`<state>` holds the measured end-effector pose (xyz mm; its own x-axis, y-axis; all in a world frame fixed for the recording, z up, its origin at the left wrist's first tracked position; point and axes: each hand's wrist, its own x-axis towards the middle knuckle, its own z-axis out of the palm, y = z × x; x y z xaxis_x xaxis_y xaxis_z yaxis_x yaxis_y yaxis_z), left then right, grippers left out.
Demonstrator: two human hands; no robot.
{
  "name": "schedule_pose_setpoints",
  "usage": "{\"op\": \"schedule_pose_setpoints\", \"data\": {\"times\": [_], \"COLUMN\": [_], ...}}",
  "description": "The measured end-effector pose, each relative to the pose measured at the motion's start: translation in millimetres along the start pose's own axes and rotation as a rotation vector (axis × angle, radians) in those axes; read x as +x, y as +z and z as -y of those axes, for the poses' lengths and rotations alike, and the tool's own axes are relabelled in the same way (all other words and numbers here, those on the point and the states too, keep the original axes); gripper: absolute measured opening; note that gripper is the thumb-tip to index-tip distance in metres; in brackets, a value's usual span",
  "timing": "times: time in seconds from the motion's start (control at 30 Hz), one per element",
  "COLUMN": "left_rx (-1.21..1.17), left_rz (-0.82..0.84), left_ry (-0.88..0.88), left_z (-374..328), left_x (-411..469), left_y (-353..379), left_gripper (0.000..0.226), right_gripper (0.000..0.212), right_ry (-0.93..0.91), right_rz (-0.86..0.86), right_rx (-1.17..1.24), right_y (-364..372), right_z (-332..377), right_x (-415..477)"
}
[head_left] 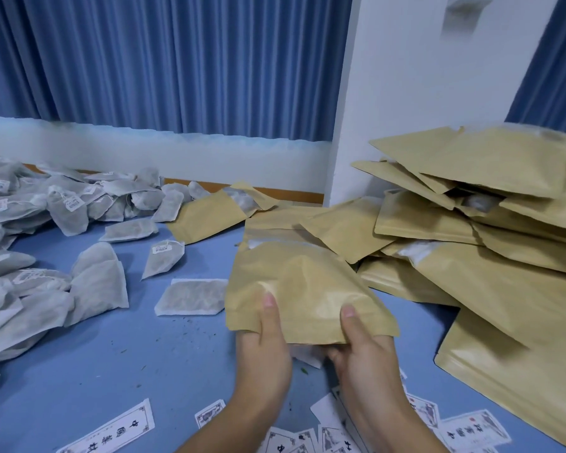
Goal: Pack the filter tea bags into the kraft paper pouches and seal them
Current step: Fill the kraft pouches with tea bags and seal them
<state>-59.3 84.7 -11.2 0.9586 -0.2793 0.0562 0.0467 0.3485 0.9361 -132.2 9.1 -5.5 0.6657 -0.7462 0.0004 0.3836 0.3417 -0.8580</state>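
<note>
I hold one kraft paper pouch up over the blue table, its near edge toward me. My left hand grips the pouch's near left edge, thumb on top. My right hand grips the near right edge the same way. Something white shows just under the pouch between my hands. A single flat filter tea bag lies left of the pouch. A large heap of filter tea bags with small tags covers the table's left side.
A tall pile of kraft pouches fills the right side against a white pillar. One pouch lies at the back centre. Printed paper labels are scattered along the near edge. Blue curtains hang behind.
</note>
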Motion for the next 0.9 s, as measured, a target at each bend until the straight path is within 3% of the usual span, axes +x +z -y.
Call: {"op": "schedule_pose_setpoints", "data": {"times": [0.23, 0.33, 0.43, 0.53, 0.63, 0.73, 0.83, 0.9], "left_rx": [0.0, -0.027, -0.032, -0.001, 0.034, 0.178, 0.272, 0.163], "left_rz": [0.135, 0.215, 0.359, 0.544, 0.651, 0.684, 0.585, 0.579], "left_ry": [0.308, 0.431, 0.508, 0.509, 0.374, 0.081, -0.285, -0.465], "left_z": [-35.3, -50.6, -65.6, -73.0, -63.9, -43.2, -15.0, -2.3], "left_x": [-5.4, -16.0, -24.4, -23.0, -11.3, 3.7, 20.7, 25.3], "left_y": [59.7, 97.4, 136.3, 183.7, 239.2, 289.8, 318.9, 330.1], "left_gripper": [0.021, 0.023, 0.038, 0.024, 0.026, 0.035, 0.03, 0.017], "right_gripper": [0.04, 0.034, 0.043, 0.04, 0.034, 0.03, 0.017, 0.015], "right_ry": [-0.177, -0.269, -0.377, -0.502, -0.639, -0.707, -0.6, -0.435], "right_rz": [-0.081, -0.093, -0.102, -0.174, -0.296, -0.495, -0.651, -0.66], "right_rx": [0.051, 0.151, 0.213, 0.231, 0.224, 0.016, -0.176, -0.052], "right_y": [-10.7, -22.2, -41.1, -71.5, -103.0, -133.8, -161.2, -174.1], "right_z": [51.5, 92.0, 131.0, 161.8, 181.6, 189.1, 188.5, 188.9], "right_x": [0.0, 3.6, 9.5, 24.0, 47.1, 70.8, 94.6, 109.3]}}
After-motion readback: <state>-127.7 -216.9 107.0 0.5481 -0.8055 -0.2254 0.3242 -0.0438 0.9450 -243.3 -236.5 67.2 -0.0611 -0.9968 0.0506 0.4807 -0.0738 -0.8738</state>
